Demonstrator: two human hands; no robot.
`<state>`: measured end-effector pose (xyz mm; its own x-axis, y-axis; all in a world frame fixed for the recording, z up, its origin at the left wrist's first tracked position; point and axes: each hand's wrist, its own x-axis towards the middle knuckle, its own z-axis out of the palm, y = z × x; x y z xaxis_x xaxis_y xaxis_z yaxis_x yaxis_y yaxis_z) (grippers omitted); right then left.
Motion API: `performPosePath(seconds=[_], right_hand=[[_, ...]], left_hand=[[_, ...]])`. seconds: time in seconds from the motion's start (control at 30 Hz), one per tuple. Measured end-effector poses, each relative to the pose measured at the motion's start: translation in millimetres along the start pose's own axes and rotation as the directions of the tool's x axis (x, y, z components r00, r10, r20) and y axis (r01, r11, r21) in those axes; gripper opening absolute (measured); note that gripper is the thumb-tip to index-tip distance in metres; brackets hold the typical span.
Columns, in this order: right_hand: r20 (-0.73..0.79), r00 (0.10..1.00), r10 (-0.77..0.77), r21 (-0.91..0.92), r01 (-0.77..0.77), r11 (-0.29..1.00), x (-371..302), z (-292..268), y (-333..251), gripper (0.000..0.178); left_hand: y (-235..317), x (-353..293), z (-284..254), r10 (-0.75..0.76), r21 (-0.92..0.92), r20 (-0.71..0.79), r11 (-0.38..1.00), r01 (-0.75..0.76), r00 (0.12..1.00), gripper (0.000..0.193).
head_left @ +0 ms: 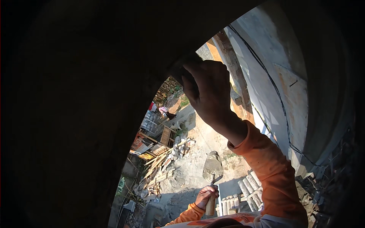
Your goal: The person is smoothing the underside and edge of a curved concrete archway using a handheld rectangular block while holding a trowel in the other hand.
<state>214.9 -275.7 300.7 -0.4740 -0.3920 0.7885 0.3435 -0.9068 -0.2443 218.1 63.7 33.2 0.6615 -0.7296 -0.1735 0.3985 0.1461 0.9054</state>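
Low in the view, my left hand (206,195) is closed round the wooden handle of a pointing trowel (213,167). The trowel's blade points up and away and is coated with grey mortar. My right hand (210,89) is raised on a bent arm in an orange sleeve. Its fingers are curled at the edge of a large dark surface (95,95) that fills the left and top of the view. Deep shadow covers those fingertips, and what they hold or press against cannot be made out.
To the right runs a pale wall (262,72) with a black cable (279,95) and a wooden post (234,60). Below lie stacked roof tiles (249,188), a heap of scrap wood (159,171) and rubble. A person (165,111) is in the distance.
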Motion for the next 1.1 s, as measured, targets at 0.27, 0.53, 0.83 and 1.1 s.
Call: performPosePath(seconds=[0.27, 0.53, 0.83, 1.1], right_hand=[[0.241, 0.970, -0.008, -0.460, 0.122, 0.879, 65.4, -9.1, 3.7, 0.026], [0.035, 0.998, 0.058, -0.522, -0.031, 0.852, 170.6, -64.9, 101.9, 0.021], [0.106, 0.986, -0.126, -0.336, 0.155, 0.929, 114.9, -14.2, 19.8, 0.029], [0.022, 0.992, -0.123, -0.355, 0.123, 0.927, 132.5, -19.3, 50.9, 0.029]], left_hand=[[15.4, -3.8, 13.3, 0.048, -0.055, 0.145, 0.998, -0.040, 0.988, 0.019], [27.7, -0.6, 20.7, -0.014, -0.036, 0.185, 0.999, 0.021, 0.983, 0.014], [40.9, -10.7, 31.6, 0.027, -0.020, 0.218, 1.000, -0.023, 0.976, 0.015], [38.2, -9.4, 25.5, -0.003, 0.012, 0.186, 1.000, 0.000, 0.983, 0.016]])
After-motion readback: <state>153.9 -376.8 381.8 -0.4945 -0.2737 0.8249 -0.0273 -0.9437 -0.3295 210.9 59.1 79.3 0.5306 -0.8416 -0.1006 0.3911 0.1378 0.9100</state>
